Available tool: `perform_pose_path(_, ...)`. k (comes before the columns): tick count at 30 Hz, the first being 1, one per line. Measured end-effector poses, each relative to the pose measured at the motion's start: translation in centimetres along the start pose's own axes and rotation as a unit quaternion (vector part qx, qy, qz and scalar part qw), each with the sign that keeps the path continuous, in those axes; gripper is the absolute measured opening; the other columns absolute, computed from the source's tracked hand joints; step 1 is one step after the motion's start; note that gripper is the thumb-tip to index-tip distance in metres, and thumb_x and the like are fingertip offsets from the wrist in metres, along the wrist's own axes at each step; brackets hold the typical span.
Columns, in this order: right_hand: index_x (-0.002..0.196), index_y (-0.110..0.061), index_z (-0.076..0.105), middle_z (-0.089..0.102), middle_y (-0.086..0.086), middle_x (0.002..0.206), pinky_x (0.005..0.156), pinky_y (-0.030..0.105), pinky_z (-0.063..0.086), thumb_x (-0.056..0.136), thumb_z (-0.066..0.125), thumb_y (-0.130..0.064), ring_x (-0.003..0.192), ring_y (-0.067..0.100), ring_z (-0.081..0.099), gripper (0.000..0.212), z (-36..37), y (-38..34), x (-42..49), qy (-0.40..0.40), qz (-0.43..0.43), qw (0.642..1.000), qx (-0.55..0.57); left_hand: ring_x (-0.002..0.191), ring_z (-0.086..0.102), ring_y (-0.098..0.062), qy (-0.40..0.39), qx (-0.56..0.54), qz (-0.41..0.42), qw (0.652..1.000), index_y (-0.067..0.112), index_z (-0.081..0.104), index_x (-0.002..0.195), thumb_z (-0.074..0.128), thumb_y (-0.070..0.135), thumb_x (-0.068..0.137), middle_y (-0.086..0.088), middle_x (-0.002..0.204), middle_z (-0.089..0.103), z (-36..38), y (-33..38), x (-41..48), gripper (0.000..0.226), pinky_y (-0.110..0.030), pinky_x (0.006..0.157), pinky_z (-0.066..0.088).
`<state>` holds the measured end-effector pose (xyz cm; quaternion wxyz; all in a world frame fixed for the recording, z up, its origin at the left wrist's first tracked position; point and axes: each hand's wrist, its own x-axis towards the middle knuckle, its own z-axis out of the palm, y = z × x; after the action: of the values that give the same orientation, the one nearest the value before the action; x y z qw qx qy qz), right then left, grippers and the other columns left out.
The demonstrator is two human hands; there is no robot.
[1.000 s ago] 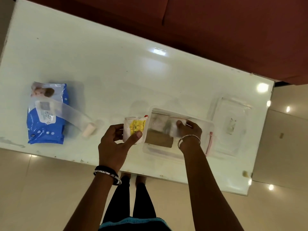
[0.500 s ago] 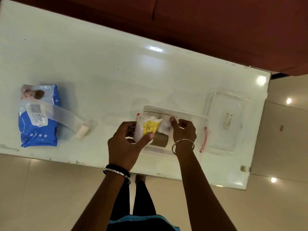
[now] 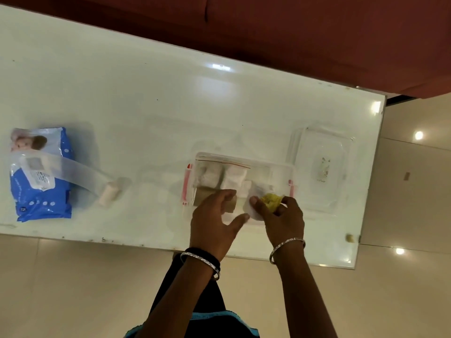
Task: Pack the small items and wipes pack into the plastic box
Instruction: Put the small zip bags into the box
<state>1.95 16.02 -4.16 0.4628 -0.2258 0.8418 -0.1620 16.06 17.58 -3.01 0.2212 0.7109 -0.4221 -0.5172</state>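
The person stood at the near edge of the glossy white table (image 3: 170,106) with both hands over the clear rectangular plastic box (image 3: 280,168), which sat open near that edge, presumably so it could be filled without reaching. The right hand (image 3: 283,215) was pinched closed on a small white packet with a yellow label (image 3: 269,202), holding it at the box's near right corner, low enough that it looked about to be tucked in. The left hand (image 3: 214,223) hovered beside it with fingers spread and nothing in its grasp, thumb pointing toward the packet, as if ready to steady the box or press the contents flat. Inside the box I could count two white folded bundles (image 3: 234,176) lying side by side and one brown block (image 3: 207,193) partly hidden under the left hand; a clear bag with a red strip seemed to wrap some of them, though I could not tell exactly which. One clear lid (image 3: 322,167) lay just to the right of the box, set aside to be fitted last, I would guess. Well away at the far left lay one blue wipes pack (image 3: 41,191), not yet packed, and between it and the box one small pale roll (image 3: 108,196) with a translucent strip trailing across the pack.
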Motion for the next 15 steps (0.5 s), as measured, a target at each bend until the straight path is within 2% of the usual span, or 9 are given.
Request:
perform_pose_path(1,0.103,-0.015,0.063,0.073,-0.008,0.078,0.061,0.019,0.049,0.065,0.086,-0.048,0.071,0.010,0.069,0.055,-0.3,0.0,0.6,0.019,-0.006,0.999,-0.033,0.093,0.064,-0.009,0.031,0.016,0.005,0.999,0.020,0.065,0.113,0.080,0.026,0.073,0.007,0.107,0.068,-0.3,-0.4,0.0,0.044,-0.029,0.084,0.055)
perform_pose_path(3,0.099,-0.015,0.066,0.072,-0.004,0.083,0.059,0.015,0.043,0.069,0.083,-0.050,0.073,0.013,0.067,0.049,-0.4,-0.1,1.5,0.025,-0.023,0.997,-0.075,0.092,0.063,-0.018,0.104,0.070,0.008,0.992,0.019,0.065,0.108,0.075,0.021,0.077,0.003,0.103,0.068,-1.1,-1.2,0.0,0.032,-0.034,0.081,0.053)
perform_pose_path(5,0.097,-0.015,0.067,0.068,-0.003,0.085,0.061,0.019,0.043,0.072,0.081,-0.050,0.079,0.020,0.066,0.045,0.1,-0.2,2.1,0.017,-0.053,0.989,-0.134,0.095,0.059,-0.024,0.168,0.124,-0.009,0.978,0.021,0.063,0.108,0.073,0.017,0.076,0.000,0.105,0.063,-2.0,-2.2,0.2,0.033,-0.025,0.082,0.042)
perform_pose_path(7,0.101,-0.013,0.065,0.068,0.002,0.090,0.071,0.027,0.048,0.075,0.079,-0.049,0.088,0.027,0.066,0.046,0.9,-0.1,2.5,0.012,-0.059,0.982,-0.179,0.098,0.057,-0.027,0.197,0.158,-0.022,0.967,0.020,0.061,0.113,0.073,0.015,0.075,-0.005,0.112,0.057,-2.9,-3.2,0.4,0.041,-0.019,0.087,0.031)
perform_pose_path(9,0.111,-0.012,0.060,0.069,0.009,0.102,0.082,0.035,0.052,0.078,0.077,-0.047,0.097,0.033,0.065,0.051,1.6,0.2,2.8,-0.002,-0.041,0.979,-0.200,0.098,0.057,-0.026,0.195,0.150,-0.016,0.969,0.020,0.058,0.118,0.073,0.011,0.075,-0.005,0.116,0.053,-3.4,-4.0,0.7,0.047,-0.027,0.091,0.040)
perform_pose_path(10,0.117,-0.011,0.057,0.068,0.011,0.108,0.085,0.037,0.051,0.079,0.077,-0.046,0.101,0.035,0.065,0.055,1.9,0.4,3.0,-0.010,-0.032,0.977,-0.209,0.095,0.058,-0.022,0.190,0.128,-0.011,0.973,0.022,0.057,0.119,0.072,0.008,0.075,-0.002,0.115,0.053,-3.6,-4.2,0.8,0.048,-0.032,0.087,0.048)
perform_pose_path(12,0.126,-0.011,0.047,0.066,0.015,0.116,0.090,0.038,0.050,0.081,0.075,-0.043,0.107,0.037,0.064,0.062,2.5,0.6,3.2,-0.018,-0.015,0.974,-0.225,0.087,0.060,-0.013,0.185,0.092,-0.001,0.978,0.025,0.054,0.119,0.069,0.004,0.078,0.003,0.108,0.055,-3.7,-4.3,0.8,0.048,-0.028,0.071,0.056)
perform_pose_path(15,0.126,-0.008,0.038,0.064,0.018,0.120,0.090,0.039,0.048,0.083,0.075,-0.038,0.109,0.040,0.063,0.064,3.5,0.8,3.1,-0.007,-0.012,0.973,-0.231,0.082,0.061,-0.008,0.190,0.068,0.001,0.979,0.028,0.053,0.117,0.068,0.003,0.080,0.006,0.098,0.059,-3.7,-4.6,0.9,0.047,-0.021,0.064,0.055)
